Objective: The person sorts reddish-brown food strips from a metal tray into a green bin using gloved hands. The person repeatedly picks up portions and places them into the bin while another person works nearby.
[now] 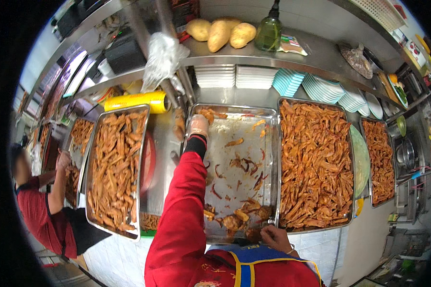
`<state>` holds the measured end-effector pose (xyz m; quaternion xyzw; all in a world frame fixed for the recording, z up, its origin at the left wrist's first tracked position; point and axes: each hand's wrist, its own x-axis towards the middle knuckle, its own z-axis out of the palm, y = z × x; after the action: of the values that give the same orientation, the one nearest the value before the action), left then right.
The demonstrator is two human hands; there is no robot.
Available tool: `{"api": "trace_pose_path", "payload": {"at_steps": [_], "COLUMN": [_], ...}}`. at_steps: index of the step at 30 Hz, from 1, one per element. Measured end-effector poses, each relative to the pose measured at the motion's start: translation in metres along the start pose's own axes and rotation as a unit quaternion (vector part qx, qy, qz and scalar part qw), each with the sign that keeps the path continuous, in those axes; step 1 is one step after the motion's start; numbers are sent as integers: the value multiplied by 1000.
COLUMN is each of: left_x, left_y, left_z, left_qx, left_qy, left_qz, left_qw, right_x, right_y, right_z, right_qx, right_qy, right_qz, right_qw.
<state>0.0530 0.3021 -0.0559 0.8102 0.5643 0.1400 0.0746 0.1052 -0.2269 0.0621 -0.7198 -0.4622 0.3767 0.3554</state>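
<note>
My left hand [199,126], in a clear plastic glove, reaches into the far left corner of a metal tray [277,143], beside some orange-brown cooked pieces [205,114]. Its fingers are largely hidden, so its hold cannot be told. Bent fingers show on my bare right hand [276,237], at the tray's near right rim; whether they grip it is unclear. Dried red chillies [215,192], sauce and scraps are scattered over the tray floor. Round brown pieces [232,222] and yellowish chunks [241,215] lie along its near side.
Full trays of cooked pieces stand to the right [316,165] and left [116,168]. Behind are stacked white dishes [215,76] under a metal shelf [237,60] with potatoes [219,36] and a green bottle [268,34]. A co-worker [45,211] works at the far left.
</note>
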Motion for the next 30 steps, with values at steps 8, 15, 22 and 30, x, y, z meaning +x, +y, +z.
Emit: {"api": "trace_pose_path", "payload": {"at_steps": [8,15,22,30], "left_x": [7,-1,-9,-121], "left_y": [-7,20,32,-13], "left_z": [20,-15,17,-91], "left_qx": [28,-88,-10,-279], "left_qy": [-156,17,-192,-109], "left_qz": [55,138,106,249], "left_qw": [986,986,976,921], "right_x": [12,21,21,25], "right_y": [17,23,12,-10], "right_z": [-6,-4,-11,3], "right_qx": [19,35,19,-5], "right_qy": [10,-7,10,-62], "right_qz": [-30,-35,-47,-59], "right_qw": [999,999,999,996]}}
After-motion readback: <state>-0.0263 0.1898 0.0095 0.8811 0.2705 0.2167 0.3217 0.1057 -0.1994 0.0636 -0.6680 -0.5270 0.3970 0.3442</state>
